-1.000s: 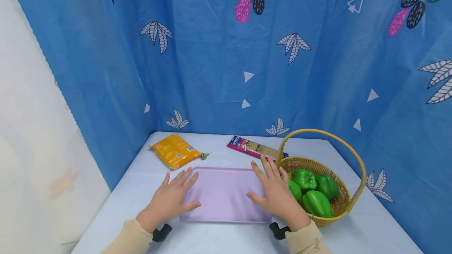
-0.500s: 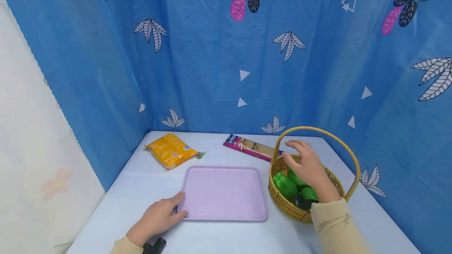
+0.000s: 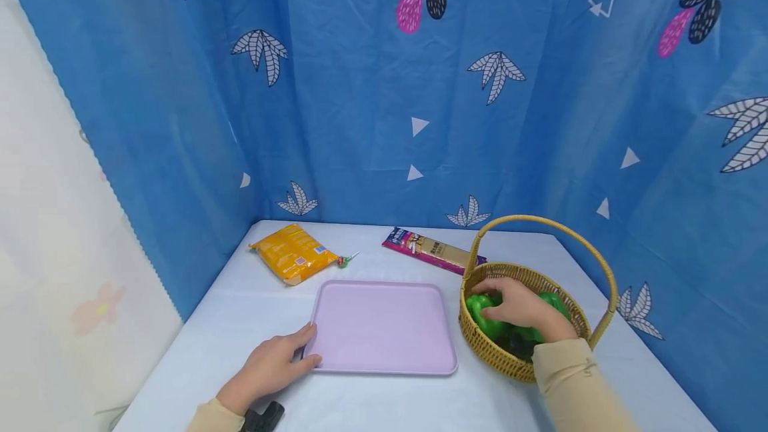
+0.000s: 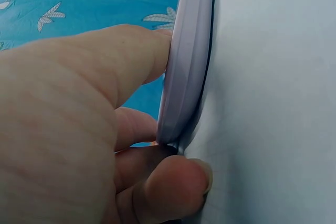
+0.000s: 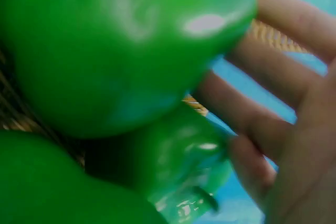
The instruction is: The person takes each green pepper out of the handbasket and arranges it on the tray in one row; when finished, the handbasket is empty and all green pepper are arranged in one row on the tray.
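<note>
A lilac tray lies flat on the table. My left hand holds its near left corner, thumb at the near rim and fingers along the left side. Close up in the left wrist view, the tray's rim stands between the thumb and the other fingers. Inside a wicker basket are several green bell peppers. My right hand reaches in and grips the leftmost bell pepper. Fingers curve behind that pepper in the right wrist view; other peppers lie below it.
At the back left is an orange packet, with a small lollipop beside its right corner. A long purple and tan noodle packet lies behind the tray, close to the basket. The basket's tall handle arches above my right hand.
Both hands were over the tray at first. The left came down onto the tray's near left corner. The right moved over to the basket, then lowered into it and took hold of a bell pepper.
</note>
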A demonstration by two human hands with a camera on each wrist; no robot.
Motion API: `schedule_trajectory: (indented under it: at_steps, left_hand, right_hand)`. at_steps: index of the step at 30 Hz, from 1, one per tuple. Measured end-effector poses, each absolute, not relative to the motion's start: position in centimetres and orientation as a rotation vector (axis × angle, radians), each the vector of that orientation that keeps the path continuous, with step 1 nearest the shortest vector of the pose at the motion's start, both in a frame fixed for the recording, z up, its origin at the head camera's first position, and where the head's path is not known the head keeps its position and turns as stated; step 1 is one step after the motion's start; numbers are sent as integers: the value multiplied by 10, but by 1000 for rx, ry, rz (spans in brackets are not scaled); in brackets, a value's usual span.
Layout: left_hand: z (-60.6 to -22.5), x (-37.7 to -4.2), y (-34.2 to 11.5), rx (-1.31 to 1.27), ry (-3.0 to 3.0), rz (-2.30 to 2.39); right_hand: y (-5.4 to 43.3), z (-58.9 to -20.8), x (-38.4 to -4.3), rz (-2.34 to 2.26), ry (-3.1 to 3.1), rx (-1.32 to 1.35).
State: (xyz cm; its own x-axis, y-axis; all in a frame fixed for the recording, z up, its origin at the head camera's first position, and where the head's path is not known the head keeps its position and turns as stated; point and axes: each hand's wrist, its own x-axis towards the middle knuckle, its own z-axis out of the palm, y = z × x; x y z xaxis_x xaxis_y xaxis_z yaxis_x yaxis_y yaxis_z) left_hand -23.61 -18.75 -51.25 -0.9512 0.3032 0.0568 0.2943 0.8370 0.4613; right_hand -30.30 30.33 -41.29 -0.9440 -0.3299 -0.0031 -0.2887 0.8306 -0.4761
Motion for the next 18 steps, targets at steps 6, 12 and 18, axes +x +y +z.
schedule_trajectory:
  at_steps: [6, 12, 18]
  left_hand:
    - [-513, -236, -186, 483, 2981, 760]
    - [-515, -238, -185, 477, 2968, 766]
    - [-516, -240, -187, 448, 2980, 753]
  right_hand:
    - [300, -426, -313, -666, 3105, -419]
    - [300, -432, -314, -671, 3187, -405]
    - [304, -438, -313, -664, 3182, -378]
